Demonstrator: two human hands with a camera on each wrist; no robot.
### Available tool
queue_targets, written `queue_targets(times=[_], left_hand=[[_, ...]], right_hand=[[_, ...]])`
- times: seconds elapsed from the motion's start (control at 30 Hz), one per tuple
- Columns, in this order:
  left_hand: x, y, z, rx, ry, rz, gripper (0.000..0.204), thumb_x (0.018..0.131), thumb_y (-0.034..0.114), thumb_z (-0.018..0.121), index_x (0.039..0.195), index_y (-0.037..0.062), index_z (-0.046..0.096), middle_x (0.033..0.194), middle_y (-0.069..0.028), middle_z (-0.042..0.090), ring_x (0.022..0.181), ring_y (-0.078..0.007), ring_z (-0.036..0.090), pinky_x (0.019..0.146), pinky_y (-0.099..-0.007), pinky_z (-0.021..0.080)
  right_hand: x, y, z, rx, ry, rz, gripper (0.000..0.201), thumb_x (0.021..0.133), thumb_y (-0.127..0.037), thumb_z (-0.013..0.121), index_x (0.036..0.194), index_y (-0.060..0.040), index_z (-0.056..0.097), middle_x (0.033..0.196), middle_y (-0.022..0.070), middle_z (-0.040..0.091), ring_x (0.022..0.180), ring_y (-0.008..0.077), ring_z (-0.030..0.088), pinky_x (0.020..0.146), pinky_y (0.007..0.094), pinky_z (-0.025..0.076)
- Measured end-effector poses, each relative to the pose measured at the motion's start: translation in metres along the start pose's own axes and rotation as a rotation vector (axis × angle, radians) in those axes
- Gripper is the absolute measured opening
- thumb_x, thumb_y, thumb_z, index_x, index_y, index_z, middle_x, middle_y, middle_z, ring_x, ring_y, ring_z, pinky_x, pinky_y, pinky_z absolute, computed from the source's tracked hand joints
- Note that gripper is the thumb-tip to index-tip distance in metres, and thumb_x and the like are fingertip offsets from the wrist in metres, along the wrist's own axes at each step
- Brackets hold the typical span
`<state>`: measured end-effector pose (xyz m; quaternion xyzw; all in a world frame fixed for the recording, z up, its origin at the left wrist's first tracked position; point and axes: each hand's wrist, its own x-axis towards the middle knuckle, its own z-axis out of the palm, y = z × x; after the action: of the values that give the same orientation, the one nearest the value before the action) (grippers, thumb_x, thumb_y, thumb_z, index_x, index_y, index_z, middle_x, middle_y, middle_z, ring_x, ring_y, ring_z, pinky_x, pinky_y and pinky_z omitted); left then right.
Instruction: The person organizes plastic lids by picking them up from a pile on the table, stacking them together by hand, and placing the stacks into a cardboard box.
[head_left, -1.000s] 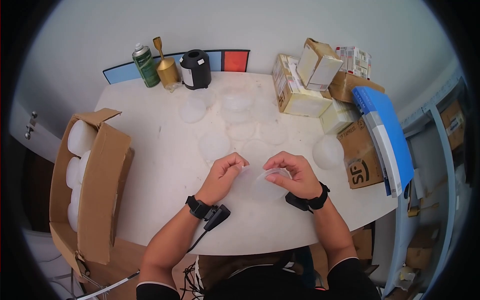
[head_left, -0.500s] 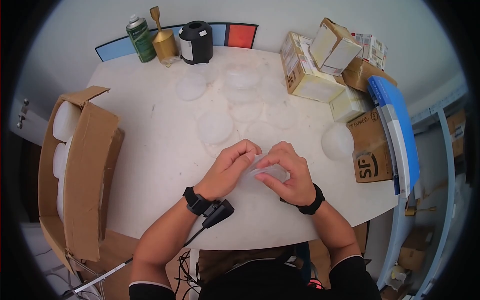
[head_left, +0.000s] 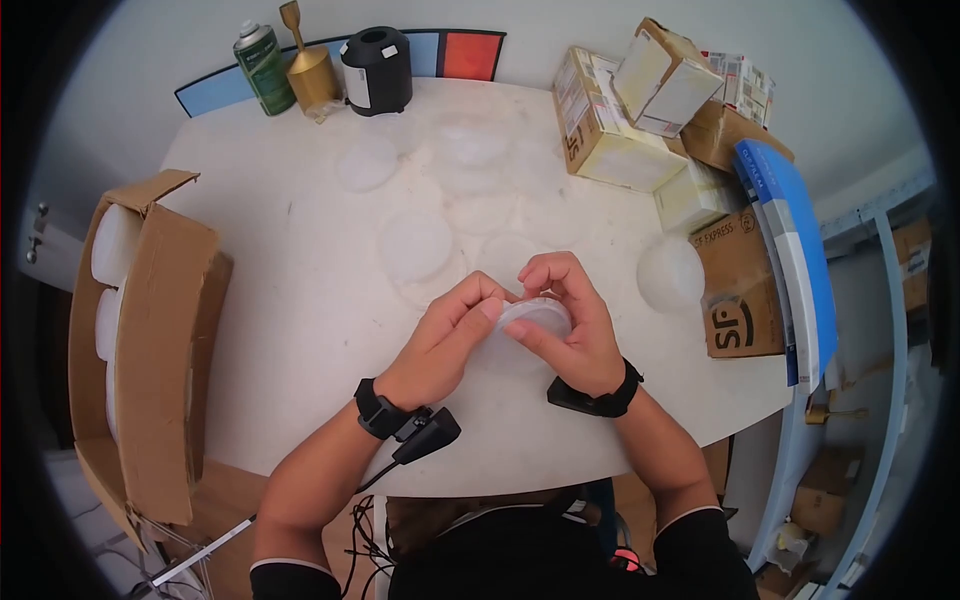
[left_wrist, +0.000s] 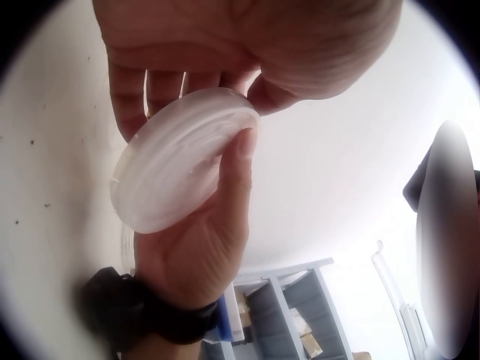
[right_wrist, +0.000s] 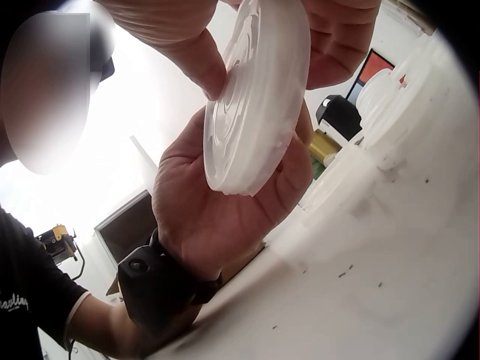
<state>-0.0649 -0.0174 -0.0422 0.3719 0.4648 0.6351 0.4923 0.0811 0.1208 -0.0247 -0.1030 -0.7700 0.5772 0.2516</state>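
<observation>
A round, translucent plastic lid (head_left: 540, 318) with a ridged face is held above the table between both hands. My right hand (head_left: 578, 335) pinches it at the right, thumb on its near face and fingers behind. From the left, my left hand (head_left: 445, 342) grips the edge, its thumb close to the rim. In the left wrist view the tilted lid (left_wrist: 176, 169) shows concentric rings. The right wrist view shows the lid (right_wrist: 262, 97) nearly edge-on, with the left palm below it. More translucent round pieces (head_left: 418, 247) lie farther back on the table.
A cardboard box (head_left: 165, 370) holding several white round containers stands at the left. Another round container (head_left: 671, 275) sits by cartons (head_left: 610, 130) and a blue binder (head_left: 785, 250) at the right. A spray can (head_left: 263, 70), brass object (head_left: 315, 80) and black cylinder (head_left: 377, 70) line the back.
My hands have come together from a gap apart, the left hand moving to the lid's edge. The lid has turned in the right hand's grip. The head view has shifted slightly.
</observation>
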Motion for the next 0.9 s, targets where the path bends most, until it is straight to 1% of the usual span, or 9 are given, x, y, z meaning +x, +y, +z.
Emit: queue_targets(times=[0.07, 0.23, 0.37, 0.47, 0.53, 0.63, 0.77, 0.83, 0.9], left_hand=[[-0.002, 0.012, 0.004, -0.020, 0.020, -0.016, 0.021, 0.110, 0.023, 0.046, 0.106, 0.0046, 0.056, 0.104, 0.0013, 0.058, 0.096, -0.0066, 0.046, 0.092, -0.0241, 0.038], [-0.002, -0.004, -0.002, -0.112, 0.053, -0.053, 0.025, 0.110, 0.027, 0.047, 0.112, 0.0044, 0.057, 0.108, 0.0012, 0.059, 0.100, -0.0060, 0.048, 0.094, -0.0241, 0.039], [-0.001, 0.001, 0.006, -0.233, 0.059, -0.049, 0.027, 0.108, 0.030, 0.053, 0.117, 0.0047, 0.058, 0.109, 0.0021, 0.059, 0.099, -0.0061, 0.050, 0.092, -0.0244, 0.041], [-0.002, -0.004, 0.006, -0.092, -0.112, -0.025, 0.032, 0.105, 0.029, 0.058, 0.126, 0.0045, 0.057, 0.112, 0.0013, 0.059, 0.099, -0.0072, 0.052, 0.089, -0.0257, 0.044], [-0.003, -0.002, 0.007, -0.128, -0.151, -0.104, 0.040, 0.102, 0.029, 0.063, 0.132, 0.0037, 0.055, 0.115, 0.0005, 0.060, 0.102, -0.0085, 0.054, 0.089, -0.0271, 0.046], [-0.002, -0.005, -0.001, -0.240, -0.220, -0.215, 0.055, 0.094, 0.030, 0.071, 0.139, 0.0033, 0.051, 0.123, -0.0052, 0.061, 0.112, -0.0152, 0.057, 0.094, -0.0333, 0.049], [-0.003, -0.007, -0.003, -0.516, -0.257, -0.329, 0.063, 0.086, 0.026, 0.073, 0.141, 0.0045, 0.050, 0.130, -0.0102, 0.059, 0.117, -0.0220, 0.059, 0.096, -0.0400, 0.052], [-0.004, -0.009, -0.002, -0.457, -0.232, -0.365, 0.064, 0.086, 0.029, 0.071, 0.141, 0.0053, 0.049, 0.132, -0.0110, 0.058, 0.117, -0.0234, 0.059, 0.095, -0.0423, 0.052], [-0.005, -0.014, -0.004, -0.446, -0.227, -0.374, 0.064, 0.087, 0.034, 0.068, 0.141, 0.0059, 0.050, 0.132, -0.0115, 0.058, 0.117, -0.0245, 0.060, 0.094, -0.0434, 0.052]], right_hand=[[-0.003, -0.001, 0.002, -0.011, 0.016, 0.051, 0.035, 0.088, -0.007, 0.077, 0.115, -0.0042, 0.053, 0.110, 0.0075, 0.058, 0.098, 0.0148, 0.058, 0.087, 0.0288, 0.050], [-0.002, -0.004, 0.002, -0.026, 0.011, 0.125, 0.028, 0.092, -0.011, 0.074, 0.111, -0.0033, 0.054, 0.095, 0.0037, 0.062, 0.087, 0.0105, 0.058, 0.077, 0.0258, 0.049], [-0.005, -0.003, 0.004, 0.060, 0.133, 0.123, 0.023, 0.096, -0.013, 0.071, 0.108, -0.0034, 0.054, 0.093, 0.0024, 0.062, 0.085, 0.0081, 0.056, 0.074, 0.0240, 0.047], [-0.007, 0.001, 0.003, 0.114, 0.166, 0.096, 0.020, 0.099, -0.016, 0.068, 0.107, -0.0040, 0.054, 0.091, 0.0009, 0.061, 0.082, 0.0069, 0.055, 0.072, 0.0228, 0.046], [-0.007, 0.001, 0.004, 0.147, 0.157, 0.099, 0.020, 0.100, -0.018, 0.067, 0.106, -0.0044, 0.054, 0.089, -0.0004, 0.061, 0.080, 0.0063, 0.054, 0.072, 0.0222, 0.045], [-0.011, -0.013, 0.001, 0.251, 0.002, 0.258, 0.020, 0.101, -0.019, 0.065, 0.108, -0.0032, 0.055, 0.095, 0.0027, 0.061, 0.086, 0.0107, 0.057, 0.078, 0.0262, 0.048], [-0.004, -0.005, 0.008, -0.005, -0.072, -0.013, 0.018, 0.099, -0.014, 0.064, 0.110, -0.0014, 0.060, 0.108, 0.0107, 0.063, 0.095, 0.0221, 0.060, 0.086, 0.0330, 0.049], [0.004, -0.003, 0.008, -0.272, -0.121, -0.153, 0.017, 0.097, -0.011, 0.064, 0.111, -0.0009, 0.063, 0.114, 0.0141, 0.062, 0.100, 0.0278, 0.060, 0.090, 0.0356, 0.049], [0.004, -0.003, 0.008, -0.219, -0.136, -0.091, 0.017, 0.096, -0.009, 0.065, 0.111, -0.0010, 0.065, 0.116, 0.0143, 0.063, 0.102, 0.0290, 0.061, 0.089, 0.0352, 0.050]])
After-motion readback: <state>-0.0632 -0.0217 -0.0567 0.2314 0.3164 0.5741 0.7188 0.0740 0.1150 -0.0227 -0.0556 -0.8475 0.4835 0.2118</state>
